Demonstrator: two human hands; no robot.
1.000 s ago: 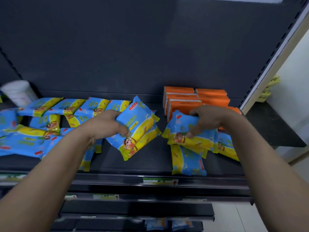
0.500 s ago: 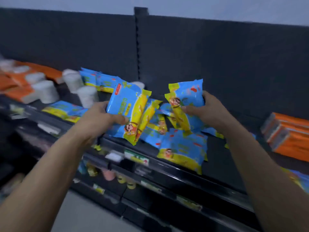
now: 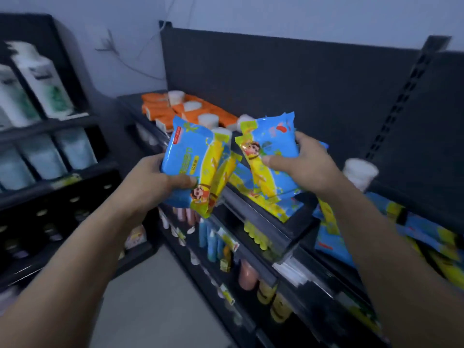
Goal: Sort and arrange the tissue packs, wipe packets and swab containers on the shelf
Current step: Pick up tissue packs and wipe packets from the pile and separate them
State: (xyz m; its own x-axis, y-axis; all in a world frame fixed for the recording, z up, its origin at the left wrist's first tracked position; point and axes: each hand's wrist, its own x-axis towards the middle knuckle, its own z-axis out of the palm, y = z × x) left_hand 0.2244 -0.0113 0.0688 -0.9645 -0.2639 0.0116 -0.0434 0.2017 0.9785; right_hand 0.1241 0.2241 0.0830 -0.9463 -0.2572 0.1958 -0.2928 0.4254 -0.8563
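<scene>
My left hand [image 3: 153,182] grips a small stack of blue-and-yellow wipe packets [image 3: 193,162], held tilted in the air in front of the shelf [image 3: 253,212]. Beside it, my right hand [image 3: 303,164] holds another stack of the same wipe packets [image 3: 268,146] above the shelf edge. More wipe packets [image 3: 283,207] lie loose on the shelf under my right hand, and others [image 3: 426,237] lie further right. Orange tissue packs [image 3: 160,109] are piled at the shelf's far left end, with white swab containers [image 3: 192,106] among them. One more swab container [image 3: 360,173] stands behind my right wrist.
Lower shelves [image 3: 226,247] hold small bottles and tubes behind price tags. A second rack [image 3: 45,172] on the left carries white bottles [image 3: 42,79] and pale refill packs. Grey floor [image 3: 155,297] lies between the two racks. The dark back panel [image 3: 288,79] rises behind the shelf.
Both hands lifted their wipe packets off the shelf and carried them left. The view swung left with them, bringing the far-left tissue packs, swab containers and the second rack into sight.
</scene>
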